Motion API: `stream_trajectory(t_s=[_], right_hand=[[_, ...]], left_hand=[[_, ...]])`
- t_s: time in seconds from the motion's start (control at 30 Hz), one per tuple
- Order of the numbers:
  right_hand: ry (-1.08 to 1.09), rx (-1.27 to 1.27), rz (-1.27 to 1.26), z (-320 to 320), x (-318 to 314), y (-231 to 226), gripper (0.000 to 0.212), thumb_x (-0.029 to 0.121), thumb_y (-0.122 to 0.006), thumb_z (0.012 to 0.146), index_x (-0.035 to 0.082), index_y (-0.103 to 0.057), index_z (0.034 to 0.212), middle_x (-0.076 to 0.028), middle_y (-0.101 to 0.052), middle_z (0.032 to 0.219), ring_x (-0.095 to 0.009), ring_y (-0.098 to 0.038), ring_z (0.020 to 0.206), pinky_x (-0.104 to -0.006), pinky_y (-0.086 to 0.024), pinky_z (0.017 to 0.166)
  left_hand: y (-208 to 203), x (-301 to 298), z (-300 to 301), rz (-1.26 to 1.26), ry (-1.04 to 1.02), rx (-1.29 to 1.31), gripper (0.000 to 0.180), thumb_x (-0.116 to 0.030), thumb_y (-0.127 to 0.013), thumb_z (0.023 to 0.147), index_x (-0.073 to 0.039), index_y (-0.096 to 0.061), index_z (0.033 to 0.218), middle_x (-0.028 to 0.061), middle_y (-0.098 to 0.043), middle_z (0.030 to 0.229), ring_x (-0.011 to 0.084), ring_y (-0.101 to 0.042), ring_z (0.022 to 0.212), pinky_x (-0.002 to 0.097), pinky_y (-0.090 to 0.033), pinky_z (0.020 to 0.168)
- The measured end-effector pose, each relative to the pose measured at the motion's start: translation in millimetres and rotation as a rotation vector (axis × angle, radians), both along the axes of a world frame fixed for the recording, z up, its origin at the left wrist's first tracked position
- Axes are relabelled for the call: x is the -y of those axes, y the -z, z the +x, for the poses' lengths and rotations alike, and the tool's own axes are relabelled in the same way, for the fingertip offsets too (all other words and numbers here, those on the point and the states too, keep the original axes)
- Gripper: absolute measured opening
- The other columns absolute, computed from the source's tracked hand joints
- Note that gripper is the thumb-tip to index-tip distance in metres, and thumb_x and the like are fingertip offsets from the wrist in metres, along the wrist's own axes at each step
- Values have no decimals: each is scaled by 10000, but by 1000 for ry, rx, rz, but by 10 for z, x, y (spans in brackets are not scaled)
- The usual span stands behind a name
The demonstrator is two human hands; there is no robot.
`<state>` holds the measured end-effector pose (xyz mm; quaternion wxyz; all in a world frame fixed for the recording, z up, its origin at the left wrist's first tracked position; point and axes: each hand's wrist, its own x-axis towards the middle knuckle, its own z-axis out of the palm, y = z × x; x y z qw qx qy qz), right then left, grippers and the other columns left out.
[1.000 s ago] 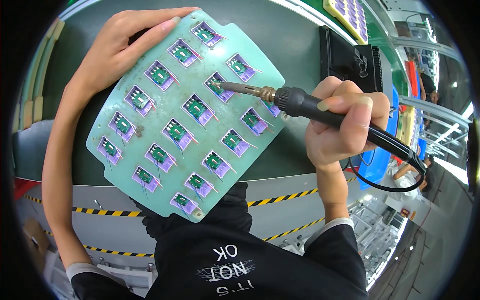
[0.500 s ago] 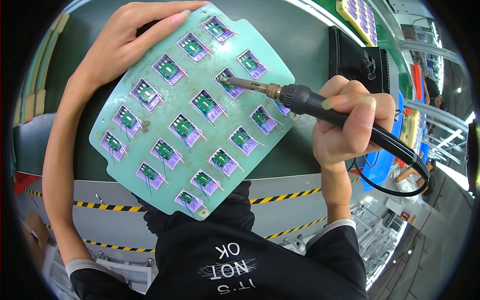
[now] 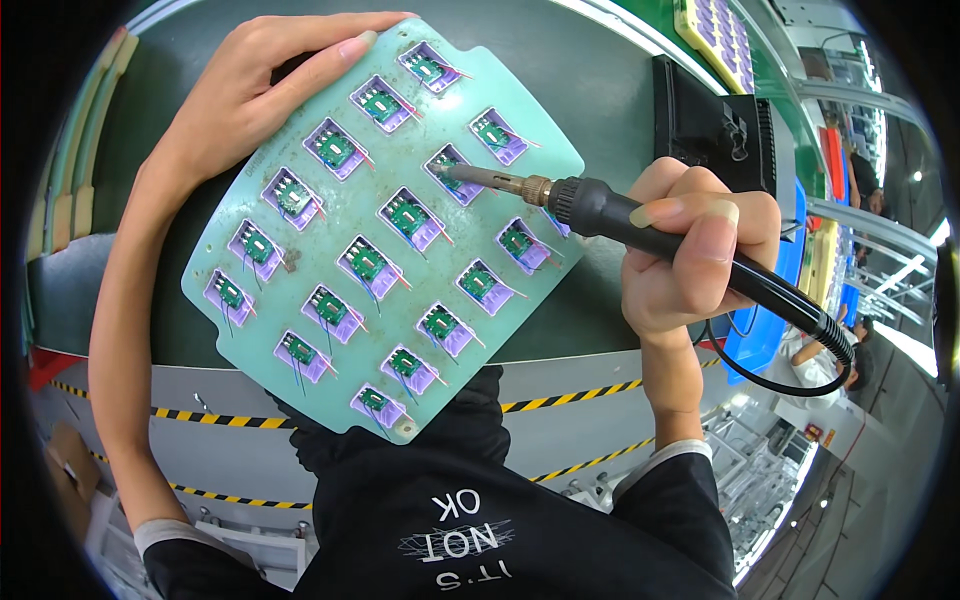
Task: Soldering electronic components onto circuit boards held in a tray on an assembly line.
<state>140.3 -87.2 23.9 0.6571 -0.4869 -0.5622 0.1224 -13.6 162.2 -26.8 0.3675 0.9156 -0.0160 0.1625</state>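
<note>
A pale green tray (image 3: 395,160) lies tilted over the bench edge, with rows of purple housings set in its openings. Each housing holds a small green circuit board, and thin red and dark wires trail from many of them. My left hand (image 3: 235,100) grips the tray's upper left edge, thumb on top, some fingers hidden. In my right hand (image 3: 705,250) is a black soldering iron (image 3: 600,210), held like a pen. Its tip rests on or just over a circuit board (image 3: 447,163) in the upper right part of the tray; actual contact I cannot tell.
A black box-shaped device (image 3: 705,125) stands at the back right, beside a yellow tray of purple parts (image 3: 715,40). The iron's cable (image 3: 770,383) loops near a blue bin (image 3: 765,335). Stacked trays (image 3: 75,160) line the left. Other people are at the far right.
The tray has shifted very slightly within the view. The soldering iron and my right hand have moved a little to the left, with the tip still at the same circuit board.
</note>
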Motion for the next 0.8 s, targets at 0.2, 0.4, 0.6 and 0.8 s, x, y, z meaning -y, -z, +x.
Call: stream_trajectory(t_s=[0.2, 0.4, 0.6, 0.8], right_hand=[[28, -8, 17, 34, 32, -38, 119, 89, -520, 867, 11, -438, 832, -133, -573, 628, -128, -491, 493, -285, -442, 506], [16, 33, -5, 46, 18, -43, 116, 72, -520, 860, 4, -437, 815, -132, -563, 599, -125, -483, 475, -287, -446, 491], [13, 36, 36, 33, -1, -4, 108, 48, -524, 851, -5, -442, 804, -140, -561, 589, -115, -477, 475, -274, -443, 471], [29, 67, -11, -1, 6, -27, 121, 71, -543, 840, -16, -469, 805, -131, -579, 605, -122, -490, 484, -264, -440, 469]], left_hand=[[8, 46, 18, -51, -50, 45, 305, -209, -460, 924, -46, -610, 1134, 109, -645, 792, 122, -567, 605, 243, -411, 537], [13, 42, 23, -50, -43, 55, 305, -208, -457, 924, -48, -611, 1134, 109, -647, 793, 137, -568, 613, 249, -412, 552], [7, 46, 13, -47, -37, 39, 306, -209, -457, 925, -48, -612, 1133, 107, -647, 796, 138, -565, 609, 250, -407, 546], [32, 39, 15, -43, -34, 65, 306, -209, -453, 926, -51, -612, 1135, 106, -644, 789, 136, -569, 610, 250, -407, 546]])
